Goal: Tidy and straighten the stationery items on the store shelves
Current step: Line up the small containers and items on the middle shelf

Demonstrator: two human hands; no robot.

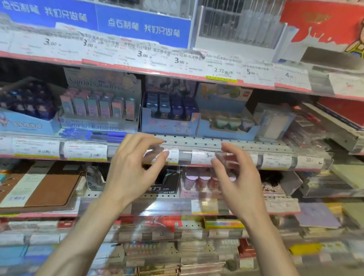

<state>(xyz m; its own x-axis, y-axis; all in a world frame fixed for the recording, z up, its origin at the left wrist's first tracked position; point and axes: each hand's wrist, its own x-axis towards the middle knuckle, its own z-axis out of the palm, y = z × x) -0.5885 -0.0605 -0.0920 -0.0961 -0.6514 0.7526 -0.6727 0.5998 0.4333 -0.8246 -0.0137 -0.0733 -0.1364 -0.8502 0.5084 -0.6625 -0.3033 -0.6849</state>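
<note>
Store shelves crowded with stationery faced you. The display boxes sat on the middle tier, pushed back. Your left hand and right hand hovered half-curled and empty, likely poised to straighten them.

On the top shelf stands a blue banner with white characters, and at the right end a red display box with white splashes and a cartoon figure in yellow and red. The shelf edges are pink-red, with white price labels printed in dark numbers. On the middle shelf, a light blue tray holds dark purple items; the tray beside it holds pastel pink, lilac and blue packs. Blue pens lie at the front edge. Lower left lies a brown and cream binder. The small cups below seem pink and white, though blurred.
</note>
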